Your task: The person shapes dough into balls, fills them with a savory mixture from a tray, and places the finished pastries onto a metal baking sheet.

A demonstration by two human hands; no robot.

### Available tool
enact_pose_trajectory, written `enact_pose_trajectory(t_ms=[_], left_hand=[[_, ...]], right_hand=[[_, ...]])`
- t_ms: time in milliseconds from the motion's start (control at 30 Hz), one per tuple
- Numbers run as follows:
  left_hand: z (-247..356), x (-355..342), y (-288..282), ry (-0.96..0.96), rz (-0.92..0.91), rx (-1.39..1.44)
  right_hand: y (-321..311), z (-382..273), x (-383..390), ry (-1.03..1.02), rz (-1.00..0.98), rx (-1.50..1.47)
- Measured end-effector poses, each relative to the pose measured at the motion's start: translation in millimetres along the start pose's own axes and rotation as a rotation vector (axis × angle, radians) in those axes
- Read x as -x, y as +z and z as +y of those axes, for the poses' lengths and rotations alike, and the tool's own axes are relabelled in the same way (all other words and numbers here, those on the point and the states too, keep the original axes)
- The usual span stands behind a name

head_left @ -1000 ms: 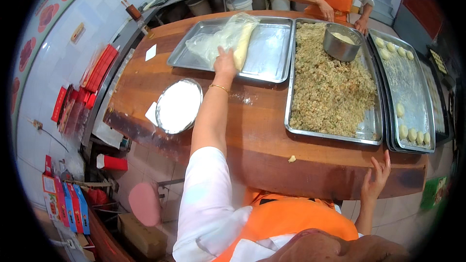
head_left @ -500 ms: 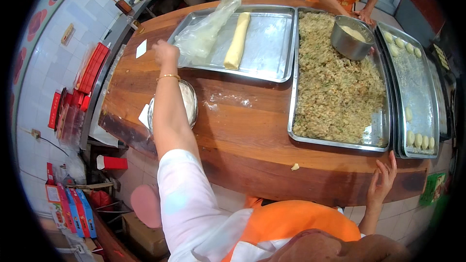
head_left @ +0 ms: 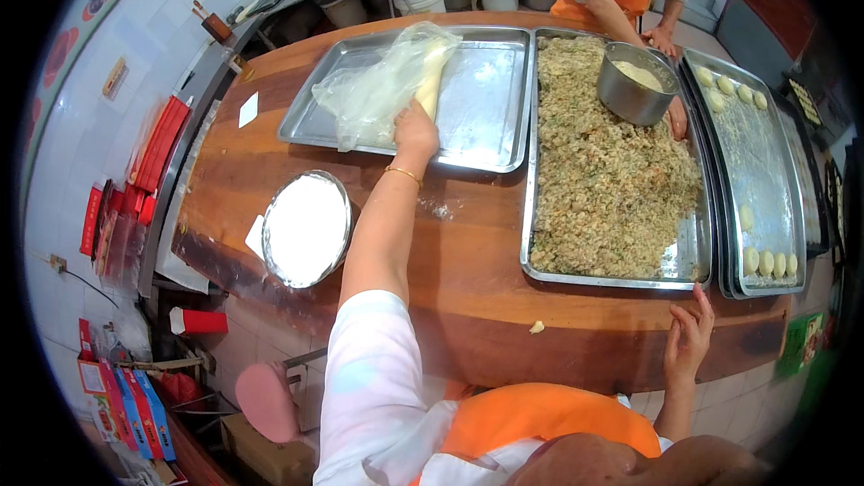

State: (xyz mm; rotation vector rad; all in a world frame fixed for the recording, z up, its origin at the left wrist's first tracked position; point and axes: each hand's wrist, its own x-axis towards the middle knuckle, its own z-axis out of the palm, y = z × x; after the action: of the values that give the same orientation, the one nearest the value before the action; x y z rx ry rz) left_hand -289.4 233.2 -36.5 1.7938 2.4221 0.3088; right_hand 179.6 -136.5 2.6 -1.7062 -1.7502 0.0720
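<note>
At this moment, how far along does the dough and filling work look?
Done: a few filled balls sit on the right tray, and the filling tray is heaped. In hand: the left hand reaches onto the left tray, on the dough log beside the clear plastic bag; whether it grips is unclear. The right hand rests open at the counter edge. Left: most of the ball tray is unfilled.

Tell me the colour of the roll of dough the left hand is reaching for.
Pale cream-yellow: the dough roll, half under clear plastic, shows in the head view by the left hand.
</note>
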Motion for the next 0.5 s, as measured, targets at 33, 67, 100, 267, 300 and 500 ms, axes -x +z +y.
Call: enact_pose_trajectory(t_ms=[33, 67, 100, 267, 300, 500], left_hand=[[-7.7, -9.8, 4.4, 0.003, -0.012, 0.034], [-7.8, -10.2, 5.5, 0.018, 0.055, 0.021], [-10.1, -16.2, 2.2, 0.016, -0.012, 0.026], [-27.7, -69.6, -35.3, -0.267, -0.303, 1.397], [-28.2, -78.4, -46.8, -0.170, -0.369, 1.641], [51.7, -20.5, -174.1, -0.046, -0.307, 2.038]], right_hand=[[0.7, 0.9, -0.5, 0.012, -0.007, -0.012], [1.4, -0.1, 1.0, 0.030, -0.012, -0.019], [2.3, -1.6, 0.3, 0.024, -0.019, -0.029], [3.8, -11.9, -28.8, -0.108, -0.044, -0.042], [7.0, -15.7, -38.8, -0.103, -0.048, -0.120], [51.9, -75.9, -116.5, 0.011, -0.364, -0.786]])
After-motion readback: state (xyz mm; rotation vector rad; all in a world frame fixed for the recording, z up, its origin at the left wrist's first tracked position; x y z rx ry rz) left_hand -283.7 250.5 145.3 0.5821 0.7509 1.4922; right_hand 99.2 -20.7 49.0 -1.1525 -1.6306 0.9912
